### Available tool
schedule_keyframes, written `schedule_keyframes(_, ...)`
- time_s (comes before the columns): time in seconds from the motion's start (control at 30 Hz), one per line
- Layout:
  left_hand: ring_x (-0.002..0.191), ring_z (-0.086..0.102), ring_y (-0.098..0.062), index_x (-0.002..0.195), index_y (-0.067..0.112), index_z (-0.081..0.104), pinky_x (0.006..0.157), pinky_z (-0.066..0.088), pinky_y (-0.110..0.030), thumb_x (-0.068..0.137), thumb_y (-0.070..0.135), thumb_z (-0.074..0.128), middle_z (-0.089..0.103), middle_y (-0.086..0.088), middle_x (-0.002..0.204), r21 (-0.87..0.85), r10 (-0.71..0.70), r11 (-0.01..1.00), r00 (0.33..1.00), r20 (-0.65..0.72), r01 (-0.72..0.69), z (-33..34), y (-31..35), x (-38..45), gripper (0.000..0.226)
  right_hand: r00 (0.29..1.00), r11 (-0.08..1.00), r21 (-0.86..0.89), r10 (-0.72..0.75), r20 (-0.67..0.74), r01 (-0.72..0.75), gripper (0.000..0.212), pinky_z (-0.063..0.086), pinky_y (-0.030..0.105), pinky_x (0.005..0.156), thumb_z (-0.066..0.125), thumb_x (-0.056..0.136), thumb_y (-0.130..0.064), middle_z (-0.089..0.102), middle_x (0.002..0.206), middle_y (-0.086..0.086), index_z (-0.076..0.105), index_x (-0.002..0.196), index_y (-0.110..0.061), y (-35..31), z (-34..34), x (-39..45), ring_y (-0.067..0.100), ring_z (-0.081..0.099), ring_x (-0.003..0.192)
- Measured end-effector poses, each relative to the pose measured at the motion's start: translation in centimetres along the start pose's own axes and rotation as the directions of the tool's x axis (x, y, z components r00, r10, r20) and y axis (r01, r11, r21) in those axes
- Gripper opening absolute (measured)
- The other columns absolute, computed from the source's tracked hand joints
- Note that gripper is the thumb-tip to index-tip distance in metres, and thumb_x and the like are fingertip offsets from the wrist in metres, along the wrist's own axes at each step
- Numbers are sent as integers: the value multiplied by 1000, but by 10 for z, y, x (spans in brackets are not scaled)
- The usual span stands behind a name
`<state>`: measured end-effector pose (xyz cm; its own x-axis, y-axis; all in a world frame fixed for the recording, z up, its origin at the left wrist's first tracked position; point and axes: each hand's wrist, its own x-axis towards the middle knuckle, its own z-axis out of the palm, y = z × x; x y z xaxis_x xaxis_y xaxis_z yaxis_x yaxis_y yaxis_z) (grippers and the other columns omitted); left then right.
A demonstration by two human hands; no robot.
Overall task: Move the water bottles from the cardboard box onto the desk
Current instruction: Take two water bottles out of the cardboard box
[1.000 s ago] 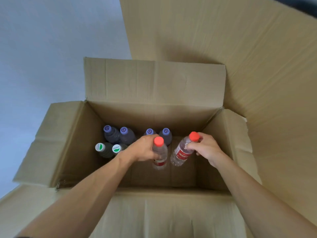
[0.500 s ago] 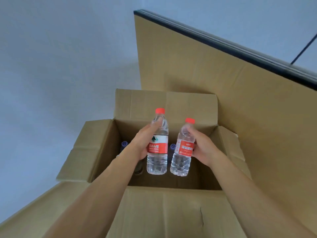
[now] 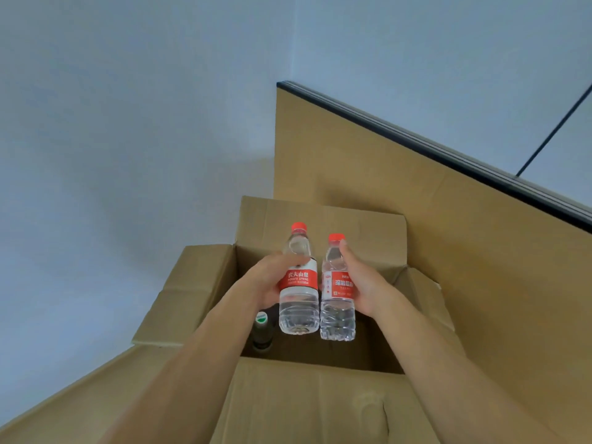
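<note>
Both hands are engaged: the left hand [image 3: 270, 278] is wrapped round the labelled waist of the left bottle [image 3: 298, 280], and the right hand [image 3: 360, 280] grasps the right bottle [image 3: 336, 288] from its outer side, forefinger reaching up near the cap. The two bottles hang upright, side by side and almost touching, at centre frame above the open mouth of the cardboard box [image 3: 320, 395]. Each is clear ribbed plastic with a red band label and red screw cap; both appear full, so they are judged moderately heavy, thin-walled and liable to dent under a hard squeeze. The label band is the soundest place to hold, offering more friction than the smooth shoulder. Low in the box, at lower centre-left, a dark bottle with a green-and-white cap [image 3: 262, 331] remains standing. The box is plain brown corrugated board, its flaps folded outward. Behind it, at right of frame, a tall brown panel with a dark top edge [image 3: 448, 251] rises. No desk top is identifiable.
</note>
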<state>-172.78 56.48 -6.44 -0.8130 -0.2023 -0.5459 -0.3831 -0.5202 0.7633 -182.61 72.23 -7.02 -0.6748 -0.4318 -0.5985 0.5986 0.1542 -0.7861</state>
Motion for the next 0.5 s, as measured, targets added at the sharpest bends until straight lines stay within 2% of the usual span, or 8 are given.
schedule_keyframes(0.1,101,72,-38,127,7,56,88,59,-54,88,16,77,71,-23,114,35,76,997,996,-48,-74,-5,0,-7,45,998,1000,5,2,65,-3,62,55,55,93,60,87,-66,76,101,18,64,119,-13,-8,16,-3,35,75,95)
schedule_keyframes(0.23,89,75,-35,125,7,59,76,62,-47,84,23,81,75,-19,104,86,158,986,973,-168,-145,-11,7,-15,48,971,998,57,-9,237,-4,47,55,52,94,64,94,-48,73,107,17,59,124,-12,-17,32,-4,34,71,97)
schedule_keyframes(0.33,81,76,-34,118,9,60,65,62,-43,82,26,84,77,-18,95,50,174,985,953,-247,-167,-14,13,-24,47,933,999,34,-22,359,11,34,60,43,80,67,92,-32,70,92,13,57,115,-10,-26,40,0,28,70,81)
schedule_keyframes(0.4,86,76,-36,119,13,58,73,62,-51,81,26,85,76,-19,99,37,200,980,936,-288,-197,-14,15,-30,48,914,1000,18,-26,405,20,32,61,39,70,69,92,-32,73,86,12,58,111,-8,-31,43,4,26,73,77)
schedule_keyframes(0.5,93,74,-37,124,13,55,85,58,-60,84,23,82,74,-20,107,56,248,968,902,-353,-244,-10,14,-39,50,887,999,-16,-23,461,35,42,60,42,75,71,92,-39,76,98,15,61,118,-7,-36,45,9,30,75,90)
